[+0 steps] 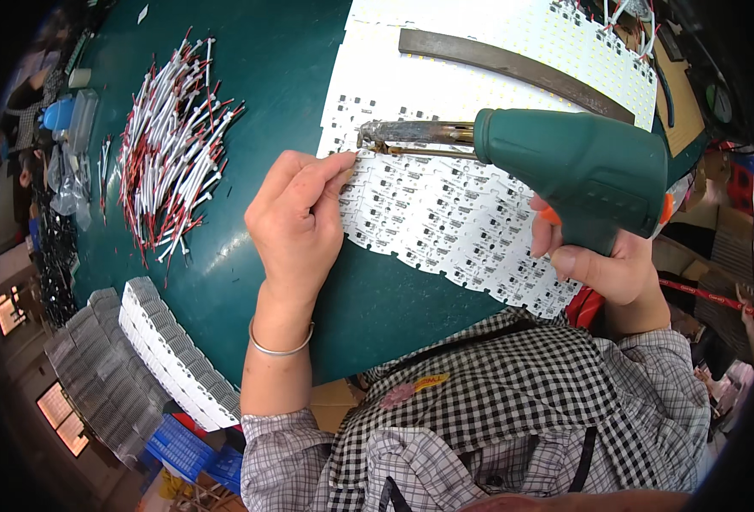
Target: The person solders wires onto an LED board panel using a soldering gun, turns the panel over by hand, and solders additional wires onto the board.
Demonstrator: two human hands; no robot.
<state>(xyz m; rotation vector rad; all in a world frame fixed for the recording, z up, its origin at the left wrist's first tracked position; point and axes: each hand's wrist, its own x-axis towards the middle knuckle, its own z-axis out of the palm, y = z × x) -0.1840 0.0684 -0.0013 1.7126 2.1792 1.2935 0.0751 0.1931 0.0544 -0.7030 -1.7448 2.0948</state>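
Observation:
My right hand is wrapped round the handle of a green soldering gun with an orange trigger. Its long metal tip points left, over the left edge of a sheet of white circuit boards dotted with small black parts. Just below that tip, the thumb and forefinger of my left hand are pinched together at the board edge. Whatever lies between those fingers is too small to make out. The soldering tip and my left fingertips are very near each other.
A pile of short white and red wires lies on the green table to the left. A dark metal bar rests across the boards at the back. Stacked white boards stand at the front left, beside blue crates.

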